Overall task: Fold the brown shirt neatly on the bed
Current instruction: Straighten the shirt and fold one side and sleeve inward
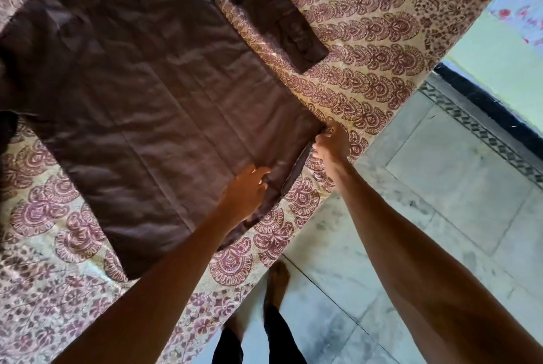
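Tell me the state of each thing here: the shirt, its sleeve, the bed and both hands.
bed: covered by a patterned sheet.
brown shirt: spread flat on the bed, unfolded, lightly creased.
sleeve: stretched out straight, not folded in.
left hand: on the shirt's hem, fingers bent; grip unclear.
right hand: pinches the hem corner at the bed's edge.

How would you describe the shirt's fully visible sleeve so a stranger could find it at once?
Start at the printed bedspread covering the bed, then find the brown shirt spread flat on it. From its far right shoulder the sleeve slants toward the bed edge, the only narrow brown strip ending in a square cuff.
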Tool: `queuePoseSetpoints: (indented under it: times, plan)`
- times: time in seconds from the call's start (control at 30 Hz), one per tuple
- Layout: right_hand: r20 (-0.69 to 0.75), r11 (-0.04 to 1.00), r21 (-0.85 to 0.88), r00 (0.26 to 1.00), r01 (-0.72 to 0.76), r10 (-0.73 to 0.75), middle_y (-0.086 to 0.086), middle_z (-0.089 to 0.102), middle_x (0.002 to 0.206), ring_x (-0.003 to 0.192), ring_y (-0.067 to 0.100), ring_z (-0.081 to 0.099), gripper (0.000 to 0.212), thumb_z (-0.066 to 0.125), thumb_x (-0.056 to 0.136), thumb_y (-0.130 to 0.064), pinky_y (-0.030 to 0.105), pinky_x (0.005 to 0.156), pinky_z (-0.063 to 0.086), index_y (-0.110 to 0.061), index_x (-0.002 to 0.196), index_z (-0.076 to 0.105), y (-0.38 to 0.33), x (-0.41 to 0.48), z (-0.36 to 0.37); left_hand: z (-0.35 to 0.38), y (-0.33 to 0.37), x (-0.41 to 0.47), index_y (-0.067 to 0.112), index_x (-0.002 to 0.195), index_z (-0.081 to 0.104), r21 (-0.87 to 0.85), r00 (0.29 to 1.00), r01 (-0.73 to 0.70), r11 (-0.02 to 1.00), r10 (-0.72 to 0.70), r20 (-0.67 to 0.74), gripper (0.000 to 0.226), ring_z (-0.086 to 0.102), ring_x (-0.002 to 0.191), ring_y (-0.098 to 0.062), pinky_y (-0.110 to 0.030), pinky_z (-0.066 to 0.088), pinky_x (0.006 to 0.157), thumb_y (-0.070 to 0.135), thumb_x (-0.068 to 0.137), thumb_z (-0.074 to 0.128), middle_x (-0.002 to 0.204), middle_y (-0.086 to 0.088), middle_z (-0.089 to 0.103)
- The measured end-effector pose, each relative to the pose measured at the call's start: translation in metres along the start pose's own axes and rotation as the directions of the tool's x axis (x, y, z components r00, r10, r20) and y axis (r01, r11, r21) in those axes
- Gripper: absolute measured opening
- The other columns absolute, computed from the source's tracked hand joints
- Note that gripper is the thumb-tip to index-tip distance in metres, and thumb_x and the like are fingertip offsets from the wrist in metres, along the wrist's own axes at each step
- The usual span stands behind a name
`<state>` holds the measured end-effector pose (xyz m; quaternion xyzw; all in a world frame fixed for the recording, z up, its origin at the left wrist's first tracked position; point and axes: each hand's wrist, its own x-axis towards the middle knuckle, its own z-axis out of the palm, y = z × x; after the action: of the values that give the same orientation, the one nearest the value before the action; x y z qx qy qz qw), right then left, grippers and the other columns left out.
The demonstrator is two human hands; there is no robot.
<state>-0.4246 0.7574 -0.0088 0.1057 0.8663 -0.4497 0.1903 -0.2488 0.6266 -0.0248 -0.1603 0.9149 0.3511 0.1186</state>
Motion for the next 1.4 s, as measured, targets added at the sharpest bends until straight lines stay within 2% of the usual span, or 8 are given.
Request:
queuePoseSetpoints:
  times: [0.17, 0.4, 0.5, 0.6, 0.77, 0.87, 1.13, 1.4]
  plan:
    - [0.073, 0.897, -0.415, 0.988, 0.152, -0.133, 0.0, 0.066, 0.079, 0.071, 0.019, 0.063, 0.006, 0.061, 0.083, -0.008, 0.031, 0.057, 0.051, -0.013, 0.085, 0.064, -0.006, 0.021, -0.007, -0.004, 0.007, 0.014, 0.03, 0.143, 0.039, 0.069, 0.99, -0.012, 0.998, 0.002, 0.142, 0.058, 0.06, 0.104, -0.027, -0.033, 0.047, 0.084, 0.023, 0.09, 0.06, 0.118, -0.009, 0.056]
    - [-0.034, 0.846, -0.527, 0.993, 0.081, -0.116, -0.005, 0.046, 0.06, 0.045, 0.006, 0.034, 0.035, 0.046, 0.089, -0.005, 0.019, 0.044, 0.021, -0.023, 0.059, 0.044, -0.002, 0.035, -0.016, -0.004, 0.017, 0.018, 0.042, 0.148, 0.024, 0.33, 0.906, -0.316, 0.89, 0.18, 0.382, 0.057, 0.061, 0.092, -0.02, -0.034, 0.052, 0.075, 0.032, 0.097, 0.049, 0.121, -0.003, 0.053]
    - [0.022, 0.866, -0.468, 0.982, 0.175, -0.187, -0.005, 0.06, 0.079, 0.057, 0.011, 0.056, 0.015, 0.054, 0.094, -0.026, 0.02, 0.044, 0.033, -0.016, 0.089, 0.065, -0.007, 0.036, -0.01, -0.008, 0.015, 0.028, 0.031, 0.132, 0.055, 0.088, 0.96, -0.18, 0.98, 0.155, 0.234, 0.038, 0.059, 0.096, -0.018, -0.035, 0.049, 0.082, 0.018, 0.097, 0.047, 0.11, -0.002, 0.059]
    - [0.131, 0.807, -0.548, 0.975, 0.22, -0.177, -0.003, 0.065, 0.073, 0.05, 0.007, 0.053, 0.017, 0.065, 0.088, -0.03, 0.018, 0.041, 0.033, -0.015, 0.083, 0.064, -0.008, 0.04, -0.01, -0.011, 0.003, 0.038, 0.026, 0.128, 0.057, 0.105, 1.0, -0.005, 0.994, 0.005, -0.001, 0.04, 0.06, 0.107, -0.024, -0.036, 0.05, 0.082, 0.015, 0.09, 0.055, 0.121, -0.005, 0.054]
    - [0.105, 0.718, -0.681, 0.989, 0.147, -0.103, -0.008, 0.05, 0.055, 0.041, 0.003, 0.041, 0.029, 0.066, 0.088, -0.04, 0.016, 0.039, 0.021, -0.017, 0.072, 0.062, -0.009, 0.045, -0.016, -0.013, 0.005, 0.04, 0.025, 0.129, 0.053, 0.012, 0.991, -0.014, 1.0, 0.012, 0.131, 0.049, 0.06, 0.097, -0.021, -0.036, 0.051, 0.085, 0.011, 0.084, 0.063, 0.114, -0.004, 0.056]
    - [0.114, 0.717, -0.684, 0.991, 0.131, -0.072, 0.001, 0.063, 0.076, 0.057, 0.014, 0.054, 0.022, 0.073, 0.083, -0.03, 0.019, 0.046, 0.035, -0.011, 0.087, 0.063, -0.023, 0.046, -0.019, -0.024, 0.005, 0.051, 0.023, 0.123, 0.059, -0.079, 0.984, 0.013, 0.997, 0.001, 0.177, 0.039, 0.059, 0.084, -0.014, -0.031, 0.05, 0.082, 0.013, 0.086, 0.062, 0.103, -0.001, 0.065]
    - [0.291, 0.793, -0.503, 0.931, 0.344, -0.22, 0.008, 0.074, 0.09, 0.075, 0.022, 0.07, 0.012, 0.063, 0.084, -0.009, 0.037, 0.063, 0.059, -0.008, 0.092, 0.071, -0.161, 0.1, 0.018, -0.142, -0.029, 0.156, 0.016, 0.108, 0.068, -0.282, 0.957, 0.262, 0.923, -0.286, -0.045, 0.025, 0.065, 0.08, -0.019, -0.032, 0.052, 0.079, 0.02, 0.084, 0.064, 0.093, -0.005, 0.072]
    - [0.253, 0.643, -0.657, 0.919, 0.393, -0.302, 0.016, 0.062, 0.114, 0.105, 0.034, 0.059, 0.032, 0.063, 0.083, -0.021, 0.036, 0.082, 0.048, -0.006, 0.111, 0.06, -0.241, 0.184, 0.086, -0.206, -0.054, 0.257, 0.016, 0.113, 0.065, -0.395, 0.864, 0.31, 0.865, -0.43, -0.264, 0.04, 0.065, 0.078, -0.02, -0.035, 0.055, 0.076, 0.03, 0.075, 0.065, 0.087, -0.007, 0.07]
